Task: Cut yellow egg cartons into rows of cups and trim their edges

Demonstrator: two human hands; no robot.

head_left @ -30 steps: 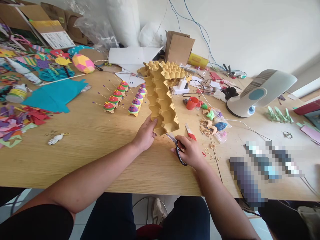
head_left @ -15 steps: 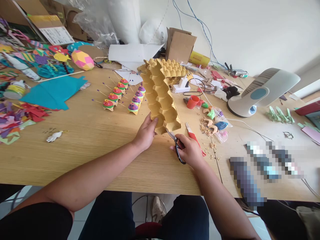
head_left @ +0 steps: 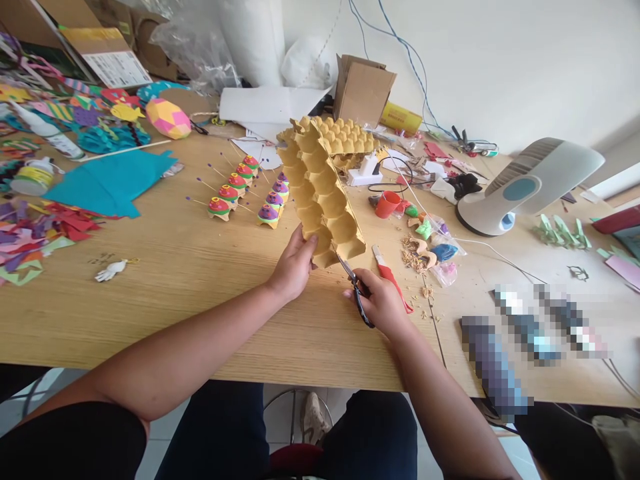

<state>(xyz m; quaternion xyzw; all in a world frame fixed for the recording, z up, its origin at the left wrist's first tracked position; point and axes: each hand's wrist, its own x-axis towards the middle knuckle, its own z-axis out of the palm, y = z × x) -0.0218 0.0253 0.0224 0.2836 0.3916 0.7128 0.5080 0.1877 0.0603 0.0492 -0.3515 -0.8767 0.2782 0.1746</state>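
My left hand [head_left: 294, 267] grips the lower left corner of a yellow egg carton [head_left: 325, 190], thumb on the near cup, and holds it tilted up above the table. Black-handled scissors [head_left: 361, 303] are in my right hand [head_left: 377, 300], their blades at the carton's lower edge between the two rows of cups. Just right of the carton lies a red-handled knife [head_left: 387, 273]. Left of it stand painted egg-carton strips, one red and green [head_left: 229, 193], one purple and green [head_left: 270, 207], with thin sticks poking out.
More egg trays [head_left: 350, 133] lie behind, near a white power strip [head_left: 364, 172]. At right are a red cup [head_left: 387, 205], wood shavings [head_left: 413, 250] and a fan [head_left: 515, 190]. Teal paper [head_left: 115, 180] and a small white hand figure [head_left: 111, 271] lie left.
The view has shifted slightly. The scissors stay at the carton's lower edge between the rows, and both hands keep their holds.
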